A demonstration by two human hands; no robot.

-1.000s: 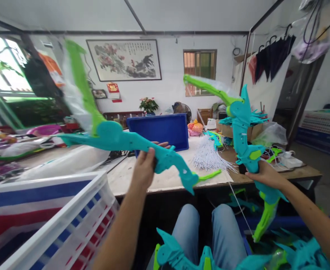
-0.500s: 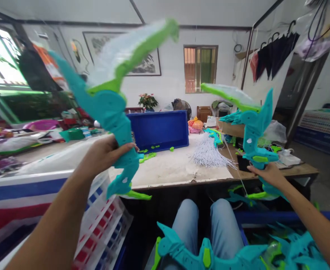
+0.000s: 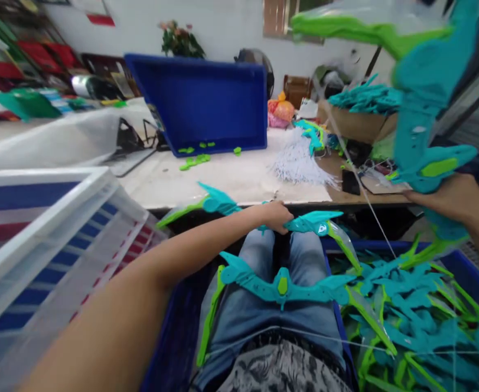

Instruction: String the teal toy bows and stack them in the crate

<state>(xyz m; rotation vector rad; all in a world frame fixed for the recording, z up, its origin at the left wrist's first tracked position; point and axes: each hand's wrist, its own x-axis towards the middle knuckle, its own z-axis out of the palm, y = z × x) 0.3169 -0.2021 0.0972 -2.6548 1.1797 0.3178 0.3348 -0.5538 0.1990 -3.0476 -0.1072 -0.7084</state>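
Note:
Over my knees, my left hand (image 3: 275,216) is closed around the middle of a teal toy bow (image 3: 219,201) with light green limbs, lying crosswise. At the right, my right hand (image 3: 454,202) grips a second toy bow (image 3: 417,122), held upright; its top limb has a clear film and its lower end hangs over the pile. A white string (image 3: 368,198) runs slanting beside it. Across my thighs rests a third toy bow (image 3: 256,286), touched by neither hand, its thin string near my waist.
At my right, a blue crate (image 3: 331,277) holds a heap of similar bows (image 3: 419,326). A white basket (image 3: 60,175) stands left. On the table are a blue bin (image 3: 219,103) on its side, small green pieces (image 3: 196,159), white strings (image 3: 300,163) and a cardboard box (image 3: 351,125) of teal parts.
My left hand has come down and inward, turning its bow from upright to crosswise above my knees. My right hand still holds its bow upright. The view has tilted downward.

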